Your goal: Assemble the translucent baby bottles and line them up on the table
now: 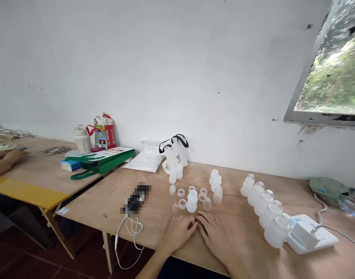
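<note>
"At the near edge of the table [96, 221], how are the two hands placed?"

"Both forearms come in from six o'clock and lean toward each other. The left hand [181, 229] rests with back upward and fingers loosely bent; I cannot tell if something small is under them. The right hand [211, 229] lies palm down, fingers extended and a little spread, and I see nothing held in it. Near the thumbs the hands meet, or almost meet."

"And what is nearest to them?"

"Just beyond the fingertips, at twelve o'clock, one white bottle [192, 202] is standing. Around it lie several pale rings [182, 204], with a clear cap [206, 204] at one o'clock and a small nipple piece [175, 207] at ten."

"What is farther from the hands?"

"From three o'clock to two o'clock runs a row of five capped bottles [273, 237]. A dark, blurred phone [138, 197] is at ten. Beyond the rings, two more bottles [172, 176] stand at eleven, in front of a white bag [175, 157]. Farthest, toward ten, a co-worker's hand [16, 156] rests on another table [43, 170]."
</note>
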